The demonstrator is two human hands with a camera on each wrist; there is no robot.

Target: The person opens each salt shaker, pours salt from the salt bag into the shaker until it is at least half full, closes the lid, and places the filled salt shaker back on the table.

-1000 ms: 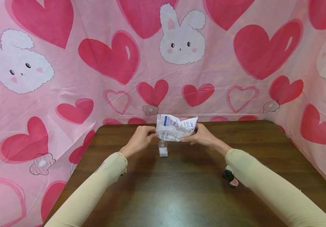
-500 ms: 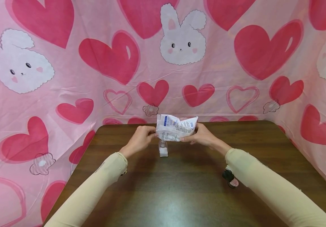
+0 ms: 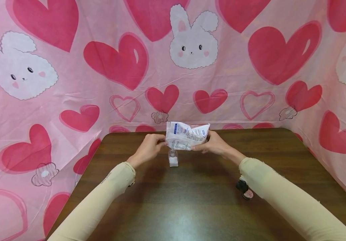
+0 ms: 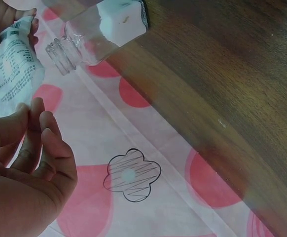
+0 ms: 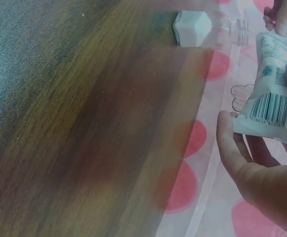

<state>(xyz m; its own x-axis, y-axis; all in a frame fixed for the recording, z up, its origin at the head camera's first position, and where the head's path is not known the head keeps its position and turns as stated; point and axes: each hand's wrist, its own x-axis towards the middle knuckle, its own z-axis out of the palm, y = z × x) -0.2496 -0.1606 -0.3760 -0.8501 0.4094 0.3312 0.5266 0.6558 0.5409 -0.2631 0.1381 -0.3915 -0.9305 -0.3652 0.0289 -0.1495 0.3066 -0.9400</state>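
Observation:
A white printed packet [image 3: 186,136] with blue labels is held up near the table's far edge, tilted down to the left. My left hand [image 3: 149,147] pinches its lower left corner between thumb and fingertips. My right hand [image 3: 216,144] grips the packet's right end, thumb across the front; the right wrist view shows a barcode [image 5: 269,109] there. Just below the packet a small clear glass jar [image 3: 173,158] stands upright without a lid. White contents [image 4: 123,22] fill its lower part, and its threaded neck [image 4: 61,57] shows in the left wrist view.
A small black and pink object [image 3: 244,190] lies on the dark wooden table [image 3: 173,204], close by my right sleeve. Behind the table hangs a pink cloth [image 3: 221,77] with hearts and rabbits. A few white specks dot the tabletop in the wrist views.

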